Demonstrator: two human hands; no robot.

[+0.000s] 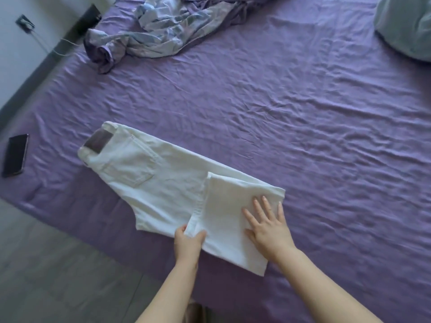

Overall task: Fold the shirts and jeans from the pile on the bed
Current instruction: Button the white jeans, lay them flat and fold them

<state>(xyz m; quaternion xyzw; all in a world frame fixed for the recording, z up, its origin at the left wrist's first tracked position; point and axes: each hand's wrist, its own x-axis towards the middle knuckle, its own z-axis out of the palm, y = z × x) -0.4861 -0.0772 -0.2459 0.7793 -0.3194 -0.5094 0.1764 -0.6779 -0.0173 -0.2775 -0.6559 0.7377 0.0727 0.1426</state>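
White jeans (149,176) lie flat on the purple bed sheet (303,113), waistband with a dark patch to the far left. The leg end is folded back over the thighs. My left hand (189,241) pinches the near corner of that folded hem between thumb and fingers. My right hand (268,227) rests flat on the folded part, fingers spread. A crumpled pale blue and lilac garment pile (161,31) lies at the far side of the bed.
A dark phone (15,155) lies near the bed's left edge. A pale pillow (405,24) sits at the far right corner. Grey floor (58,264) runs along the near left; a wall socket with cable (24,23) is at the far left.
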